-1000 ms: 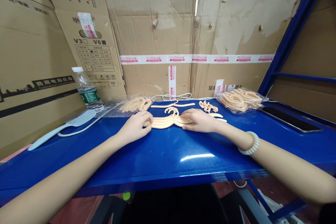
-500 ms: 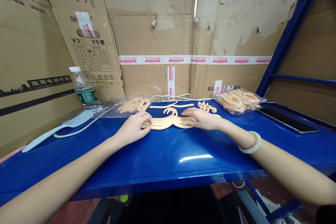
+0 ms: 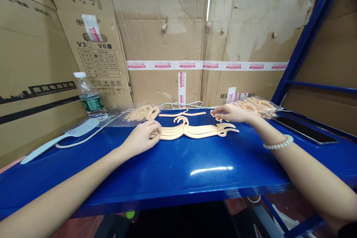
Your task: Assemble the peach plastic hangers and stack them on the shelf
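Several beige clothes hangers lie side by side on the blue table, their hooks bunched at the middle. My left hand is closed around their left end, fingertips bent over it. At the right end, small beige clip-like pieces sit on the hanger arms. My right hand is over a pile of small beige pieces, fingers pinched down into it; what they hold is hidden. Behind the group lies a single beige hanger.
Clear bags of beige hangers stand at the back: the left bag and the right bag. A pale blue hairbrush, a water bottle and a white cable are left. A phone lies right. Cardboard walls the back.
My right hand has left the right part of the hangers and moved back and right to the pile of small pieces. My left hand stays on the left end.
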Tool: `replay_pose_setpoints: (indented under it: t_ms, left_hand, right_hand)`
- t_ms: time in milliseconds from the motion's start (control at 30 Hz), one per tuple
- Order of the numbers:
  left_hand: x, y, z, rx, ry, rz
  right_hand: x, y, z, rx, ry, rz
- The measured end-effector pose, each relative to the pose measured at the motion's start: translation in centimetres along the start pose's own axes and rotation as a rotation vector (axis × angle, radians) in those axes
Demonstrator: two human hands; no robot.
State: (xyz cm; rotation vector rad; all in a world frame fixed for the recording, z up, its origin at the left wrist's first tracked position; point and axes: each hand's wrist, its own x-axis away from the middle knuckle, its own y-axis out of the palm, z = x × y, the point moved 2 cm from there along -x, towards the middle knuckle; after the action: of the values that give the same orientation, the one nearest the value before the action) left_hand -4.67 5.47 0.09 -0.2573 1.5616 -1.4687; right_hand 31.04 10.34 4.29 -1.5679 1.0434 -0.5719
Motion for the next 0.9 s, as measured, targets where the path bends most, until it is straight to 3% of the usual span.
replay_pose_setpoints:
  t_ms: [300,667,900]
  left_hand:
    - [0.0,-0.1,0.1,0.004,-0.003,-0.015]
    - [0.0,-0.1,0.0,0.003,-0.006,-0.011]
    - [-0.1,-0.1,0.0,-0.002,-0.012,0.002]
  right_hand:
    - [-0.1,0.1,0.7,0.066,-0.016,-0.013]
    - [-0.3,-0.2,2.5,0.15,0.023,0.084]
    - [-0.9,0.9,2.2,0.222,0.003,0.146]
